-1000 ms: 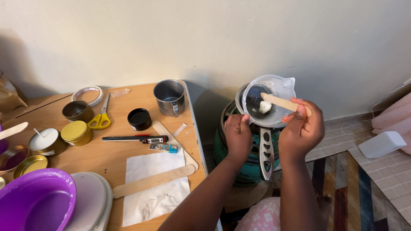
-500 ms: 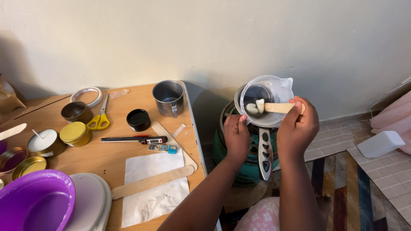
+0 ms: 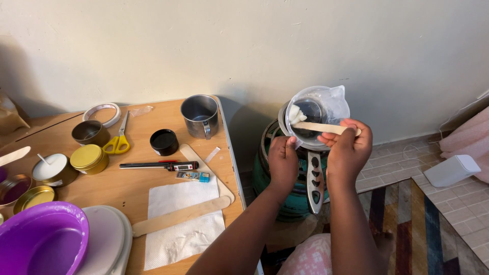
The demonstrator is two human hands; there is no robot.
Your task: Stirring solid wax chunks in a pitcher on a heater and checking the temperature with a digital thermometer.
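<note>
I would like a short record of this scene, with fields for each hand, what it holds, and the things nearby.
left hand: grips the clear plastic cup from below
right hand: holds a wooden stick carrying a white lump
under the cup: pan on a green gas cylinder
on the table: metal mug, yellow scissors, probe thermometer, purple bowl

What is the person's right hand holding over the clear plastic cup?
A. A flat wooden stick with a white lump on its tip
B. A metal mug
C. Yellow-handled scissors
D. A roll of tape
A: the right hand grips a flat wooden stick carrying a white lump at the rim of the clear cup; scissors, mug and tape lie on the table.
</note>
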